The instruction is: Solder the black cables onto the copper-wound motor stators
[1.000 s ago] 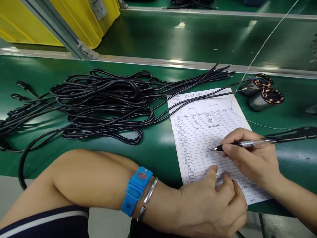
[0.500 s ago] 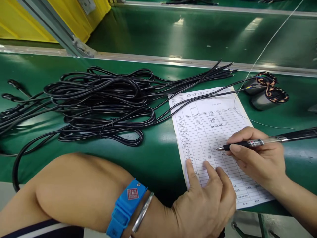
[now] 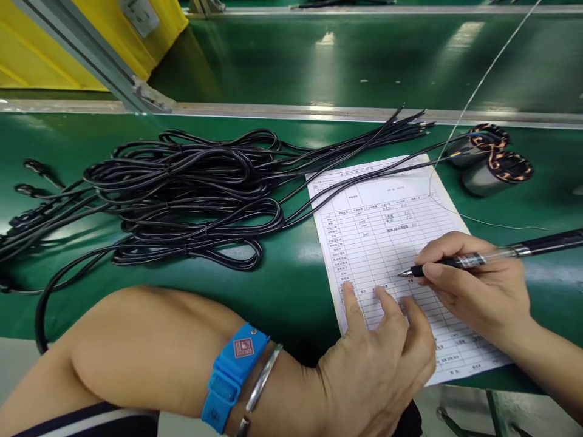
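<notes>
A printed form [image 3: 364,255] with table lines and some handwritten entries lies on the green bench. My left hand [image 3: 378,364] rests on its lower part with fingers spread, pressing the sheet; a blue wrist strap [image 3: 237,376] and a metal bangle circle that wrist. In my right hand [image 3: 473,285] a pen [image 3: 496,255] is gripped between thumb and fingers, its tip at the middle of the form, touching or just above it. Two black cables cross the top of the sheet toward two wire-wound motor stators [image 3: 498,173] at the right.
Bundled black cables [image 3: 191,188] spread over the bench left of the form, bare ends pointing right. A yellow bin [image 3: 82,48] stands beyond a metal post [image 3: 91,54] at upper left. A thin pale wire [image 3: 483,91] hangs down past the stators.
The view has shifted slightly. My left fingers sit a little higher on the form; both hands keep their poses, and the pen stays near the same spot.
</notes>
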Motion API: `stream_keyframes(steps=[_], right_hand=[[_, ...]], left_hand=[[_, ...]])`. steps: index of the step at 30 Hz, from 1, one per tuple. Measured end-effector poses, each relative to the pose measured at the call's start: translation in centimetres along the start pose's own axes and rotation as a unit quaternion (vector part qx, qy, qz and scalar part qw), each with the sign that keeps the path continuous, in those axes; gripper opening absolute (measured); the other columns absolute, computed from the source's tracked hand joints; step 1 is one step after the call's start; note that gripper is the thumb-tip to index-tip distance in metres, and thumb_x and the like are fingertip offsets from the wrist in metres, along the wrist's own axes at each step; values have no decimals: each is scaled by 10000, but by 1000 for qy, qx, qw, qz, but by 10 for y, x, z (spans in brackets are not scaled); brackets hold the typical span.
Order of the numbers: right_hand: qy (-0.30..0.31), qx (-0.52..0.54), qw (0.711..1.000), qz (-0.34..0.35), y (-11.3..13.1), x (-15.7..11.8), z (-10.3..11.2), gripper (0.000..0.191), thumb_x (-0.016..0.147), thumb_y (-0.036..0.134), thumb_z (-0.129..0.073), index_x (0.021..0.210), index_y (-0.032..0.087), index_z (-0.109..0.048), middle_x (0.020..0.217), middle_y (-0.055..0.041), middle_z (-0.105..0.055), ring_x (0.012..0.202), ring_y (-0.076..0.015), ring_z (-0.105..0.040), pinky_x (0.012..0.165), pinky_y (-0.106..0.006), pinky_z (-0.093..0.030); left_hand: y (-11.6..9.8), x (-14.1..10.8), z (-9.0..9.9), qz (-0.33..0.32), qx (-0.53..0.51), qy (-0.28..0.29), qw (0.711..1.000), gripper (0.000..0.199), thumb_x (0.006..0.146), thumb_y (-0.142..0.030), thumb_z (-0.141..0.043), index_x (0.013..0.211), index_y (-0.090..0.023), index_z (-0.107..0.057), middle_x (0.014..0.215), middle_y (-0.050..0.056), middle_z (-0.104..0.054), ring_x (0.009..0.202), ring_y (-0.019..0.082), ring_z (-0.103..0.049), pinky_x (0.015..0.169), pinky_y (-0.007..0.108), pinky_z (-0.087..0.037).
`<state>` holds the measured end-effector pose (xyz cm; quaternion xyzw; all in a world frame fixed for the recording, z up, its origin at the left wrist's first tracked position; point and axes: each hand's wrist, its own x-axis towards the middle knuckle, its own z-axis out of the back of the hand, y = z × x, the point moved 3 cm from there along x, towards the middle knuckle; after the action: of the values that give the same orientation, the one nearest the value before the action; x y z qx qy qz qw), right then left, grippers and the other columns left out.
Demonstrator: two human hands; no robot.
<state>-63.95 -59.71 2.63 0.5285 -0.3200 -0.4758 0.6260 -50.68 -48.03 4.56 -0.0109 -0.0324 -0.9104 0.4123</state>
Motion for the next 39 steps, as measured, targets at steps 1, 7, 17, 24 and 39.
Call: stream_keyframes(steps=[1, 7, 17, 24, 39], right_hand=[[-1, 5, 1000, 0, 0, 0, 0, 36, 756, 228, -715, 721, 232, -723, 614, -12, -645, 444, -103, -519, 331, -195, -309], [0, -29, 999, 47, 9, 2, -3, 60, 763, 174, -661, 735, 210, -701, 603, -2, -627, 483, -115, -550, 415, -225, -420], [-1, -165, 974, 152, 26, 4, -24, 121, 683, 99, -604, 680, 220, -604, 573, 30, -617, 482, -113, -545, 412, -229, -419], [11, -180, 971, 156, 21, 3, -25, 133, 671, 88, -583, 684, 220, -593, 577, 30, -610, 524, -131, -579, 447, -250, -439], [14, -174, 972, 158, 20, 4, -26, 130, 676, 87, -560, 673, 216, -579, 592, 27, -617, 532, -126, -585, 427, -242, -437]], left_hand=[[1, 1, 0, -12, -3, -2, 1000, 450, 1000, -300, -313, 1357, -211, -573, 1406, 123, -519, 1174, 356, -556, 867, 615, -542], [7, 10, -5, -75, -30, -30, 996, 484, 986, -309, -320, 1363, -107, -546, 1357, 172, -535, 1167, 353, -530, 944, 610, -484], [5, 14, -6, -83, -48, -5, 995, 452, 981, -330, -386, 1353, -156, -575, 1300, 107, -578, 1226, 363, -507, 989, 606, -484], [3, 14, -8, -84, -50, -11, 995, 446, 988, -308, -377, 1358, -173, -587, 1291, 89, -598, 1228, 345, -526, 1001, 574, -505], [2, 14, -7, -77, -47, -12, 996, 433, 1002, -335, -382, 1355, -195, -590, 1293, 68, -603, 1224, 321, -525, 998, 553, -504]])
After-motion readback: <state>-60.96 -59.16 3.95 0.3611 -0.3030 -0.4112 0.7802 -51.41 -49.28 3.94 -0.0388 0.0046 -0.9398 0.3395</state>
